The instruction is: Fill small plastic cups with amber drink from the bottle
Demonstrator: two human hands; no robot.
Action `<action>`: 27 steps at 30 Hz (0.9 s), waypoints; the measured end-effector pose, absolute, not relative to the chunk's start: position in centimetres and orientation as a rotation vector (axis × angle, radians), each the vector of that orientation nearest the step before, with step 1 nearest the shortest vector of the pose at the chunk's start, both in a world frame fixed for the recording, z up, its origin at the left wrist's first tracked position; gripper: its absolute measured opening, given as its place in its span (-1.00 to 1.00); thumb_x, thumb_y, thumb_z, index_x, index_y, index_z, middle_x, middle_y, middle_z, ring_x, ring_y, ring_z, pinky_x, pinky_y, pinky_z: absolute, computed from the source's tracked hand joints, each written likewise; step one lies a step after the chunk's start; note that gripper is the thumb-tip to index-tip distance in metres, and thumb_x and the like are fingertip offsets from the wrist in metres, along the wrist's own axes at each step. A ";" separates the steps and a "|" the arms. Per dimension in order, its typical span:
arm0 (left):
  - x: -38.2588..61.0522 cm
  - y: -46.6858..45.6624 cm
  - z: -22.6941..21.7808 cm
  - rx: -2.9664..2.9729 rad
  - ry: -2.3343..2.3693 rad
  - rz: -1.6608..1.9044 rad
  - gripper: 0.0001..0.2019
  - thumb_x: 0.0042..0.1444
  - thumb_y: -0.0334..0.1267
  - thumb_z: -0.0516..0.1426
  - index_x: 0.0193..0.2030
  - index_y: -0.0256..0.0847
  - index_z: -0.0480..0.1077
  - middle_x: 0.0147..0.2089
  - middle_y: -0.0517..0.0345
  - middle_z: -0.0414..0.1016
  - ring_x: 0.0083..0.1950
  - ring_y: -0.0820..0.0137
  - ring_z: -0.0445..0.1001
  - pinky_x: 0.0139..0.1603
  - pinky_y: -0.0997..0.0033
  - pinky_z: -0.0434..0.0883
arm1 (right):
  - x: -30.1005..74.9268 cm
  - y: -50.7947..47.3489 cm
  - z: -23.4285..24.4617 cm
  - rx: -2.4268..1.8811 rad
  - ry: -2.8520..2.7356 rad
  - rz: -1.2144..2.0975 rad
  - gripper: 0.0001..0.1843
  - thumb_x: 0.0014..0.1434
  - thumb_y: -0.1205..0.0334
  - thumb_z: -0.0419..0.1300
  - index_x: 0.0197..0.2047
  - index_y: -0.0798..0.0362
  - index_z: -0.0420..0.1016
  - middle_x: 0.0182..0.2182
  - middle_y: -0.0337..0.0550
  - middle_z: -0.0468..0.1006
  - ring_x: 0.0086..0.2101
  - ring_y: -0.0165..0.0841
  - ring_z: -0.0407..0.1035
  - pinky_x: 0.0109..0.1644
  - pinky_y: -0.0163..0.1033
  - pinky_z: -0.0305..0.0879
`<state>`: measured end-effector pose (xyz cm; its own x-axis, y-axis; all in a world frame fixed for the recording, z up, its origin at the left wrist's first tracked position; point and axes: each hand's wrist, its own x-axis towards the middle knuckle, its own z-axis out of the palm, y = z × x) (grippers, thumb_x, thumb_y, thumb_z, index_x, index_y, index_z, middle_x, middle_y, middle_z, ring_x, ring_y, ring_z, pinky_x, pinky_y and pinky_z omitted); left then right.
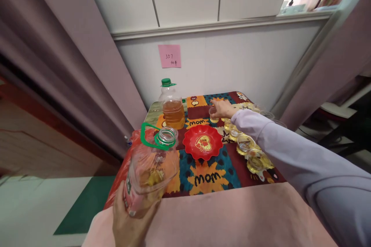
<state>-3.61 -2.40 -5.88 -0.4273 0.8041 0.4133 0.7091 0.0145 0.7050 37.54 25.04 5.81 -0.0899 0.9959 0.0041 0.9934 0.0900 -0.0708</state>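
Note:
My left hand [127, 216] is wrapped round the lower part of a large clear plastic oil bottle [169, 164], which leans away from me. Its mouth has no cap, a green handle [147, 135] rings its neck, and a little yellow liquid shows inside. At the far side of the table my right hand [224, 109] has its fingers on a small clear plastic cup [213, 119] with some yellow liquid in it. Several similar cups [245, 144] of yellow liquid stand in a row under and beside my right forearm, which partly hides them.
A red scalloped dish [189, 140] sits mid-table. Behind the held bottle stands a capped bottle [174, 114] of amber liquid. Colourful mats [232, 166] cover the tabletop, with red plastic [117, 179] at the left edge. A pink note [169, 56] is on the wall behind.

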 end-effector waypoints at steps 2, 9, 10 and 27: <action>-3.6 -2.4 -5.9 1.621 2.174 1.382 0.21 -0.13 0.33 0.43 0.60 -0.14 0.18 0.53 -0.30 0.37 0.48 -0.30 0.38 0.49 -0.37 0.33 | 37.9 25.2 4.7 -2.086 -2.306 0.065 -0.24 0.22 0.08 0.40 0.41 0.17 0.38 0.11 0.31 0.69 0.13 0.12 0.57 0.25 0.08 0.26; -3.7 -2.5 -6.3 1.602 2.221 1.379 0.19 -0.13 0.31 0.44 0.60 -0.14 0.20 0.53 -0.29 0.36 0.50 -0.27 0.38 0.51 -0.31 0.31 | 38.9 25.6 3.0 -2.091 -2.381 0.026 -0.25 0.25 0.07 0.36 0.41 0.21 0.36 0.06 0.33 0.71 0.10 0.11 0.57 0.36 0.16 0.10; -3.8 -2.5 -6.4 1.602 2.229 1.375 0.19 -0.12 0.30 0.44 0.60 -0.15 0.19 0.54 -0.30 0.36 0.50 -0.27 0.38 0.51 -0.31 0.32 | 39.1 25.7 2.9 -2.097 -2.383 0.022 -0.27 0.25 0.06 0.35 0.40 0.21 0.36 0.05 0.32 0.71 0.10 0.11 0.57 0.36 0.17 0.09; -5.1 -2.2 -7.8 1.688 2.131 1.417 0.25 -0.20 0.25 0.51 0.59 -0.19 0.19 0.51 -0.37 0.38 0.49 -0.31 0.39 0.47 -0.41 0.35 | 31.0 21.9 6.2 -1.611 -2.506 -0.003 -0.58 0.50 -0.01 0.20 0.30 -0.03 0.54 0.24 0.05 0.62 0.19 -0.11 0.51 0.24 -0.12 0.32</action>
